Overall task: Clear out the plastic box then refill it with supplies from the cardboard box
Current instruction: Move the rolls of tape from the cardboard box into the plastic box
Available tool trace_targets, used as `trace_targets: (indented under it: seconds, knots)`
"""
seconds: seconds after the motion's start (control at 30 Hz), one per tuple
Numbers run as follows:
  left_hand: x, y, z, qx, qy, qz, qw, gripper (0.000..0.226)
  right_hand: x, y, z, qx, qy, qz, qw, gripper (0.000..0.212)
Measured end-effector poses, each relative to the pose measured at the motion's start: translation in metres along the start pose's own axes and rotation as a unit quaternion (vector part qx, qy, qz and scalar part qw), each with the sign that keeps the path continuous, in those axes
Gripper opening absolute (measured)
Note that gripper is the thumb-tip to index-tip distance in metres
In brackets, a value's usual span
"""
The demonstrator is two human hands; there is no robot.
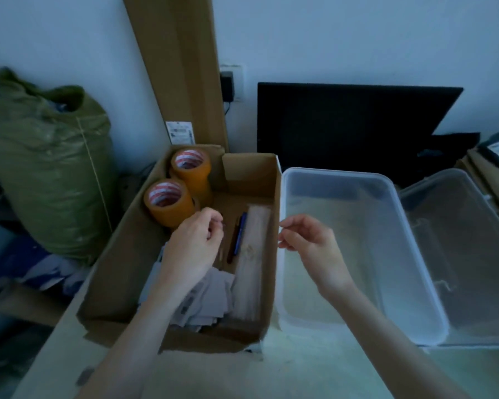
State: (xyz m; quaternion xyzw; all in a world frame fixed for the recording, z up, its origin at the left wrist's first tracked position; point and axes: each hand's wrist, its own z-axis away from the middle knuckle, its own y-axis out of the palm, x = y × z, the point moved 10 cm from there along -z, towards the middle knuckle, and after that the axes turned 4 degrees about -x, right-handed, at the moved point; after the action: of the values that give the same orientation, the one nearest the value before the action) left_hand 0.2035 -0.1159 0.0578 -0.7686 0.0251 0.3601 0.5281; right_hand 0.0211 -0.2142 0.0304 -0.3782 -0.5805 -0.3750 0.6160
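An open cardboard box (121, 272) sits on the table at left. Inside it are two stacks of brown tape rolls (170, 201), a blue pen (240, 233) beside a dark red pen, a clear packet (249, 269) and grey paper pieces (211, 300). To its right stands a clear plastic box (283, 197), with nothing inside it. My left hand (195, 246) hovers over the cardboard box near the tape, fingers curled; whether it pinches something small I cannot tell. My right hand (308, 240) hangs above the plastic box's left rim, fingers loosely apart, holding nothing.
The plastic box's clear lid (473, 254) lies at right. A black monitor (352, 125) leans on the wall behind. A tall flat carton (179, 67) stands upright at the back. A green sack (43, 168) rests left of the table.
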Motion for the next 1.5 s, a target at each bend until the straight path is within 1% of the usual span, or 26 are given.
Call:
trace_targets:
  seconds: [0.1,0.17,0.27,0.33,0.43,0.5,0.63,0.8,0.9,0.97,1.03,1.13,1.2,1.33,1.5]
  knots:
    - [0.034,-0.010,-0.024,0.002,0.015,-0.058,0.998,0.020,-0.001,0.031,-0.014,-0.010,-0.006,0.010,1.000,0.018]
    - [0.059,-0.015,-0.038,-0.001,0.024,-0.122,0.992,0.025,-0.002,0.051,-0.020,-0.017,-0.010,0.014,1.000,0.018]
    - [0.094,-0.018,-0.061,0.003,0.049,-0.238,0.970,0.038,-0.009,0.079,-0.029,-0.014,-0.004,0.035,0.999,0.016]
    - [0.113,-0.015,-0.074,0.025,0.063,-0.278,0.958,0.045,-0.018,0.093,-0.036,-0.010,0.005,0.053,0.999,0.017]
    - [0.135,-0.004,-0.087,0.071,0.070,-0.273,0.957,0.051,-0.031,0.107,-0.045,-0.007,0.022,0.085,0.996,0.016]
    - [0.142,0.005,-0.090,0.103,0.084,-0.266,0.955,0.051,-0.038,0.114,-0.050,-0.006,0.033,0.105,0.994,0.016]
    - [0.140,0.014,-0.089,0.144,0.132,-0.261,0.945,0.037,-0.047,0.122,-0.061,-0.001,0.069,0.115,0.991,0.016]
    - [0.141,0.011,-0.089,0.155,0.154,-0.228,0.949,0.029,-0.058,0.126,-0.074,-0.010,0.122,0.077,0.990,0.014]
    - [0.126,0.003,-0.083,0.141,0.189,-0.196,0.952,0.026,-0.060,0.129,-0.077,0.001,0.144,0.055,0.988,0.015]
    - [0.107,-0.007,-0.075,0.111,0.233,-0.168,0.951,0.023,-0.057,0.129,-0.076,0.008,0.150,0.042,0.988,0.016]
    - [0.084,-0.014,-0.065,0.085,0.283,-0.154,0.943,0.020,-0.053,0.127,-0.075,0.018,0.147,0.029,0.989,0.018]
    - [0.054,-0.011,-0.054,0.075,0.347,-0.158,0.921,0.019,-0.043,0.116,-0.074,0.027,0.135,0.020,0.990,0.026]
    - [0.034,-0.001,-0.048,0.082,0.383,-0.163,0.906,0.019,-0.037,0.102,-0.072,0.027,0.130,0.012,0.991,0.028]
    - [-0.009,0.026,-0.035,0.091,0.435,-0.163,0.881,0.018,-0.035,0.059,-0.062,0.018,0.141,-0.008,0.990,0.025]
    - [-0.071,0.059,-0.022,0.066,0.477,-0.134,0.866,0.020,-0.036,-0.010,-0.056,-0.030,0.144,-0.063,0.987,0.015]
